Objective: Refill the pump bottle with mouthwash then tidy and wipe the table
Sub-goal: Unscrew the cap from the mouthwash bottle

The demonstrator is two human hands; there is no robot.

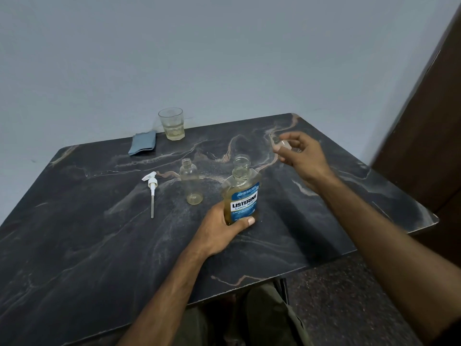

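Observation:
The mouthwash bottle (241, 193), with a blue label and yellowish liquid, stands upright and uncapped at the table's middle. My left hand (224, 228) grips its lower part. My right hand (303, 153) hovers over the table to the right, fingers closed on the bottle's clear cap (283, 146). Left of the mouthwash stands the small clear pump bottle (191, 182), open and nearly empty. Its white pump head (152, 187) with a long tube lies flat on the table further left.
A folded blue cloth (142, 143) lies at the table's far edge beside a drinking glass (172, 124) holding a little pale liquid. The dark marble table (99, 245) meets the wall behind; a brown door stands at the right.

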